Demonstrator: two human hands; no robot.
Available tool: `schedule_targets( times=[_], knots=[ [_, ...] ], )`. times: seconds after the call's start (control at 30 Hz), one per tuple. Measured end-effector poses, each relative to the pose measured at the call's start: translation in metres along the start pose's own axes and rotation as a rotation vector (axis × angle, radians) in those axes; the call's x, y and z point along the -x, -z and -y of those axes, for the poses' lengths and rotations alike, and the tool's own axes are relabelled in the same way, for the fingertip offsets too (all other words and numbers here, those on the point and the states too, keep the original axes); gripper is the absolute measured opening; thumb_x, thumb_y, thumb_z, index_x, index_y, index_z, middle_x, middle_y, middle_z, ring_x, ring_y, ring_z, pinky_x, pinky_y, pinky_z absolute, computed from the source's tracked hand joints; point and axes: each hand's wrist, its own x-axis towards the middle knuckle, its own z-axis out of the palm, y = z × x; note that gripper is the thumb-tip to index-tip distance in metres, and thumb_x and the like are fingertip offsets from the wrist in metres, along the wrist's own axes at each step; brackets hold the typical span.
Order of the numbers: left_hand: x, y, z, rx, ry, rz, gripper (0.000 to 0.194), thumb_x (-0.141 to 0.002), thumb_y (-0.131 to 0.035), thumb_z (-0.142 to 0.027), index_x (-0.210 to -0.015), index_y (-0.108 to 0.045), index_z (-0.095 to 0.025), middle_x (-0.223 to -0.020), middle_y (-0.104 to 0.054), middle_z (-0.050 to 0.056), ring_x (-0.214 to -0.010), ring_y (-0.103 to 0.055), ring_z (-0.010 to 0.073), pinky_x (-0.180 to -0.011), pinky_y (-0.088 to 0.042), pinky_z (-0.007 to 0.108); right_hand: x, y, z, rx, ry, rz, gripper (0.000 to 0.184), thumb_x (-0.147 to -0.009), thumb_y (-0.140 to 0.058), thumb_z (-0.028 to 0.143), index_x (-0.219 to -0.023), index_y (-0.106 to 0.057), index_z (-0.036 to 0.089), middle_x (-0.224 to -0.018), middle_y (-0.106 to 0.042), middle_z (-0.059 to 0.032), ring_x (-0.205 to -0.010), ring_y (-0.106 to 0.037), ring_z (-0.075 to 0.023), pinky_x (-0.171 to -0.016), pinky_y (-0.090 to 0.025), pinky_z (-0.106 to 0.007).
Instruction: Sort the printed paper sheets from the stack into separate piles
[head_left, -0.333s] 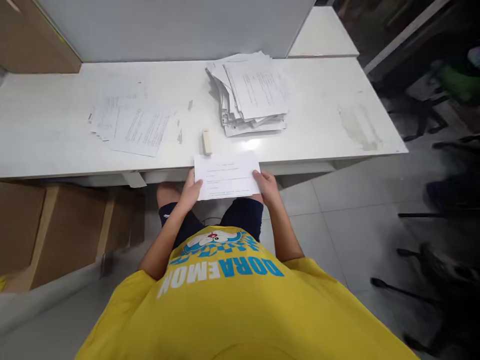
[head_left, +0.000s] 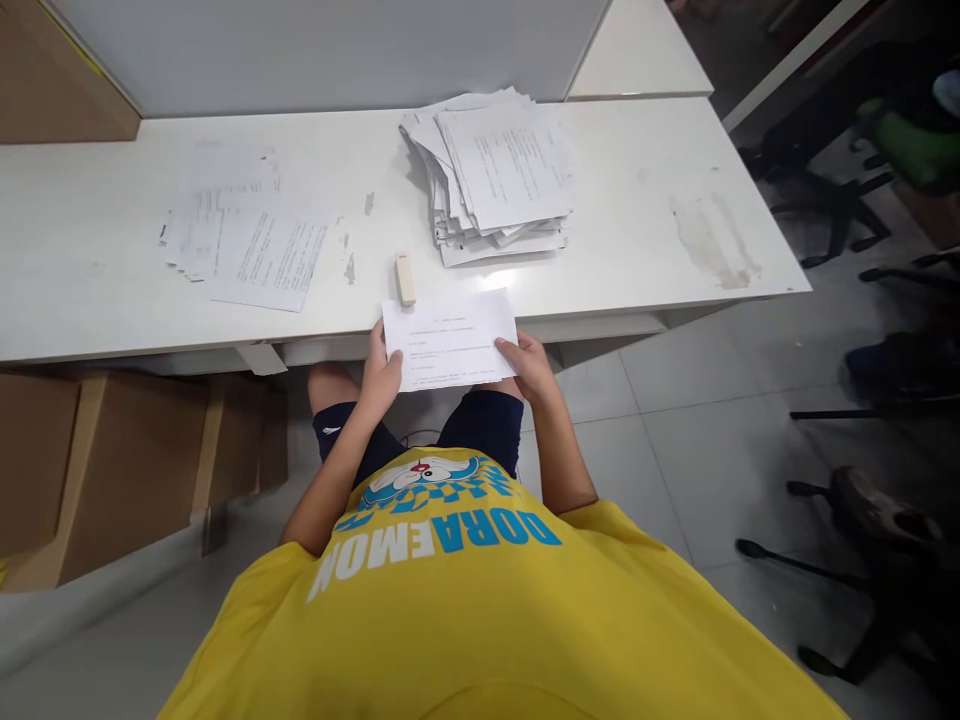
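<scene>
Printed sheets of paper [head_left: 450, 340] are held at the desk's front edge, over my lap. My left hand [head_left: 382, 372] grips their left side, thumb on top and fingers underneath. On the right side my right hand [head_left: 528, 364] pinches them the same way. How many sheets there are I cannot tell. Just beyond their upper left corner a small cream-coloured block, perhaps a stapler [head_left: 405, 279], lies on the desk. Behind it to the right rises a thick, uneven stack of printed papers [head_left: 502, 170].
Several loose printed sheets [head_left: 266, 255] overlap on the left of the white desk [head_left: 622, 200]. A grey partition [head_left: 360, 50] stands at the back. Cardboard boxes [head_left: 135, 460] are below the desk at left. Black chair bases [head_left: 862, 560] occupy the floor at right.
The view has shifted slightly, so the desk and papers appear a little further left and up. Both hands keep hold of the sheets, whose top edge now looks slightly more tilted.
</scene>
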Motion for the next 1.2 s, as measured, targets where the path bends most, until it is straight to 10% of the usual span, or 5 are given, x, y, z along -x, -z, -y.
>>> schedule_targets(
  times=[0.2, 0.43, 1.2],
  knots=[
    [-0.019, 0.026, -0.027, -0.332, -0.185, -0.24, 0.059, -0.096, -0.043, -0.032, -0.152, -0.026, -0.021, -0.12, -0.062, 0.012, -0.093, -0.065, 0.0191, -0.087, -0.053, 0.033, -0.001, 0.009, 0.008, 0.064, 0.029, -0.036, 0.046, -0.063, -0.08, 0.049, -0.097, -0.07, 0.019, -0.097, -0.075, -0.006, -0.089, -0.068, -0.0247, -0.082, -0.053, -0.04],
    [-0.064, 0.037, -0.036, -0.565, -0.645, 0.2, 0.053, -0.102, -0.026, -0.04, -0.15, -0.035, -0.019, -0.154, -0.041, 0.011, -0.146, -0.031, 0.0275, -0.119, -0.029, 0.047, -0.004, 0.02, 0.004, 0.093, 0.025, -0.022, 0.045, -0.065, -0.078, 0.048, -0.098, -0.069, 0.019, -0.097, -0.075, -0.0066, -0.09, -0.068, -0.0258, -0.083, -0.053, -0.041],
    [-0.07, 0.032, -0.023, -0.56, -0.614, 0.215, 0.05, -0.101, -0.026, -0.024, -0.149, -0.038, -0.028, -0.153, -0.043, 0.005, -0.141, -0.042, 0.0213, -0.118, -0.031, 0.049, -0.002, 0.026, 0.002, 0.059, 0.05, -0.036, 0.046, -0.067, -0.076, 0.051, -0.101, -0.069, 0.02, -0.1, -0.075, -0.0071, -0.097, -0.068, -0.0274, -0.088, -0.053, -0.042]
  ],
)
